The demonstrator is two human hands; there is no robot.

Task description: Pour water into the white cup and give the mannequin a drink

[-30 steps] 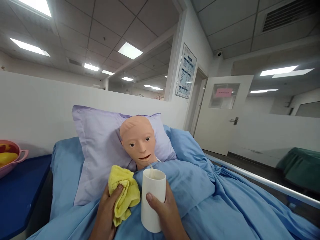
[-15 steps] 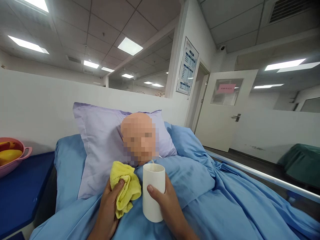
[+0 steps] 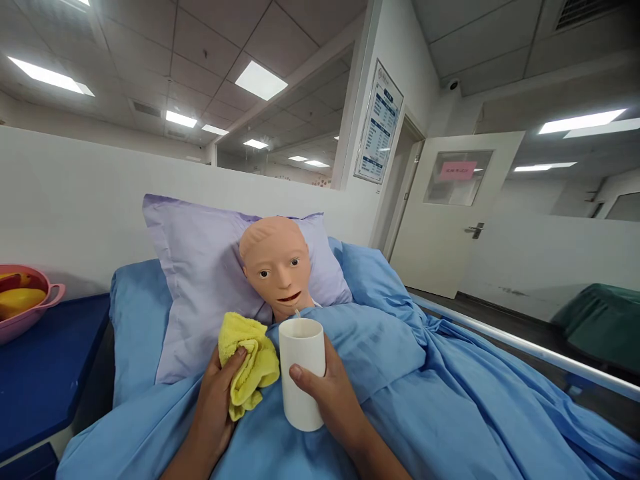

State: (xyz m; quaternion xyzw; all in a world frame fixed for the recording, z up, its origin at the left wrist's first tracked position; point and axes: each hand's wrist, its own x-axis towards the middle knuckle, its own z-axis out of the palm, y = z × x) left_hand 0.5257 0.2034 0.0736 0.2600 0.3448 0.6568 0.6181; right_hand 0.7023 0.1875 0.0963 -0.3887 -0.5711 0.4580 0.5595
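My left hand is closed around a crumpled yellow towel, thumb pressed on its front. Beside it, my right hand grips a tall white cup from the right, thumb across the front. A thin pale straw sticks up at the cup's far rim; what the cup contains is hidden. Just beyond the cup is a manikin, its head on a lilac pillow and its mouth slightly parted. A blue quilt covers its body up to the neck.
On the left, a pink basin with yellow and red things inside stands on a blue-topped cabinet. A metal bed rail runs along the right side. Behind the bed is a white partition; an open door stands farther right.
The camera view has shifted slightly. Both hands, with the towel and cup, appear a little higher and farther left in the picture. Both grips are the same.
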